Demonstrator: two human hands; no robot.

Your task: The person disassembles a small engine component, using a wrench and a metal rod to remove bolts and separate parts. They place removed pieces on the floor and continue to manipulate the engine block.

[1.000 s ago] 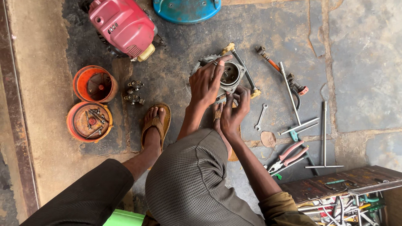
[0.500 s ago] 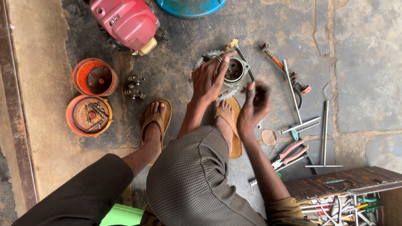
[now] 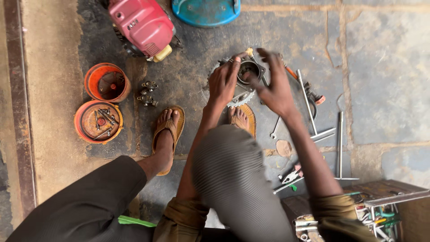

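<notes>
A round metal engine part (image 3: 249,71) with a toothed ring lies on the stone floor just beyond my feet. My left hand (image 3: 223,84) grips its left rim, fingers curled over the edge. My right hand (image 3: 274,88) reaches in from the right with fingers spread, fingertips touching the part's top and right side, holding nothing. My sandalled feet (image 3: 168,129) sit below the part, the right foot (image 3: 242,117) partly hidden by my knee.
A red engine (image 3: 142,24) and a blue tub (image 3: 206,9) lie at the top. Two orange lids (image 3: 107,82) (image 3: 81,122) at left, one holding bolts. T-handle wrenches (image 3: 309,104) (image 3: 340,143), a spanner (image 3: 274,128), pliers (image 3: 291,175) and a toolbox (image 3: 389,208) sit at right.
My right hand rose from beside my right foot up onto the right side of the metal part. My left hand stayed on the part.
</notes>
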